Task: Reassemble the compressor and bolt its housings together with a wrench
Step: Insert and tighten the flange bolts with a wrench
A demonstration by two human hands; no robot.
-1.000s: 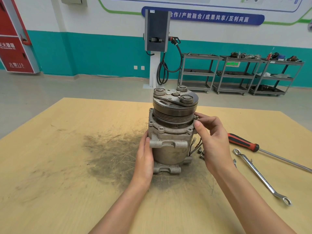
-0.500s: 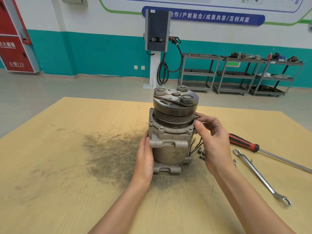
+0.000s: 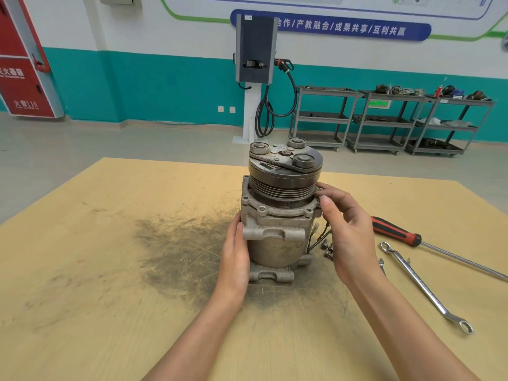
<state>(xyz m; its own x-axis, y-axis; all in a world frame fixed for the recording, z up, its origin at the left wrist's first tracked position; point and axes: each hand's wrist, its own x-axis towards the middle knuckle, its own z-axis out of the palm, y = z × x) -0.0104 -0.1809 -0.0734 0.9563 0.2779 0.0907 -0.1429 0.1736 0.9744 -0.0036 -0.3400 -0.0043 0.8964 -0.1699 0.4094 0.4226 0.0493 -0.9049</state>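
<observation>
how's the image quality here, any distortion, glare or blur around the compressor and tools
Head view: wide-angle bending curves the table edge; even soft light, faint shadows; compressor and both hands sharp; mild glints on the wrench and screwdriver shaft; no motion blur.

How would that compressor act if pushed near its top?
Probably heavy: the compressor looks all metal. It stands on end with a wide pulley up top, so it might tip. The left hand rests against it.

teal wall (image 3: 165,86), grey shelving carts (image 3: 390,119)
</observation>
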